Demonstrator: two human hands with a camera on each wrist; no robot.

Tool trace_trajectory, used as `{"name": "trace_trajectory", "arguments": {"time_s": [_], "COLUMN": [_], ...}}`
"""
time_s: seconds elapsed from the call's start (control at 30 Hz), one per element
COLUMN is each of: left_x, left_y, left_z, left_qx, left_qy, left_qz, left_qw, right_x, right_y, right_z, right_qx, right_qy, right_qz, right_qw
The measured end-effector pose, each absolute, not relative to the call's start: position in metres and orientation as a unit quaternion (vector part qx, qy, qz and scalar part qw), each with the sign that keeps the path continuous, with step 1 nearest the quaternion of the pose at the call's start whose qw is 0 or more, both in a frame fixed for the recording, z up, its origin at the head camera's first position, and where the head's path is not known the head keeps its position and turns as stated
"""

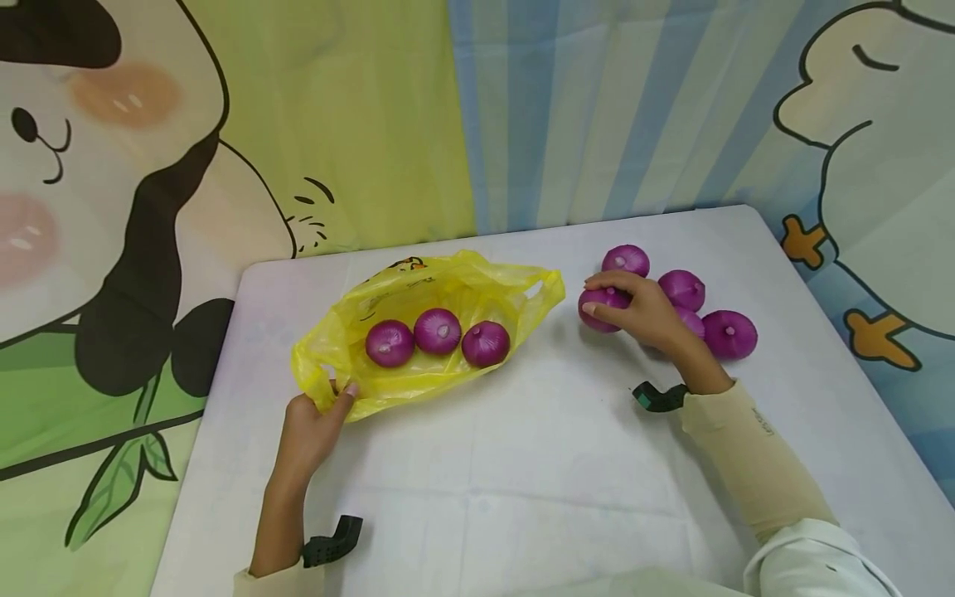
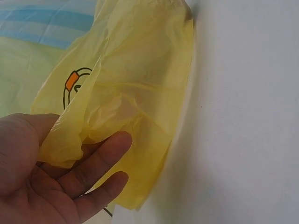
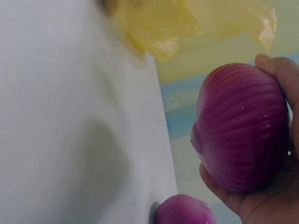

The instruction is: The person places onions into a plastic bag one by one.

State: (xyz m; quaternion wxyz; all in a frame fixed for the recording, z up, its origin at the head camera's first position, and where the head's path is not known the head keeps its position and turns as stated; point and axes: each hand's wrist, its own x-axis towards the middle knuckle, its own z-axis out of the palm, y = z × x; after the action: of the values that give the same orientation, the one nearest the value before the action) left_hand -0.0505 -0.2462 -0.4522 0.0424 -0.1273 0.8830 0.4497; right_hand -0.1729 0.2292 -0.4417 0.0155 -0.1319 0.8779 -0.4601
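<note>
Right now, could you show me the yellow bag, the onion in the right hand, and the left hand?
Bag (image 1: 470, 290): head view, on its far inner wall.
Held onion (image 3: 243, 128): right wrist view, middle of its ribbed side.
Left hand (image 1: 313, 427): head view, middle of the hand.

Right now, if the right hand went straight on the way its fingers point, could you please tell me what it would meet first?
The right hand, holding a purple onion, would probably meet the yellow bag, at its nearest end; the hand's height is unclear, so it might pass above.
</note>
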Motion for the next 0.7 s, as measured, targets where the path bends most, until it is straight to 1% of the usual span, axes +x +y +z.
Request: {"name": "trace_trajectory", "arguments": {"time_s": [0.27,0.7], "left_x": [-0.051,-0.054], "left_y": [-0.246,-0.247], "left_z": [-0.453,-0.457], "left_qx": [-0.127,-0.115], "left_qy": [0.885,0.881], "left_qz": [0.446,0.457], "left_qw": [0.043,0.029], "right_x": [-0.172,-0.170], "right_y": [0.225,0.223], "right_z": [-0.429,-0.414], "right_qx": [-0.131,-0.130], "right_qy": [0.862,0.855], "right_qz": [-0.489,-0.502], "right_qw": [0.016,0.006]}}
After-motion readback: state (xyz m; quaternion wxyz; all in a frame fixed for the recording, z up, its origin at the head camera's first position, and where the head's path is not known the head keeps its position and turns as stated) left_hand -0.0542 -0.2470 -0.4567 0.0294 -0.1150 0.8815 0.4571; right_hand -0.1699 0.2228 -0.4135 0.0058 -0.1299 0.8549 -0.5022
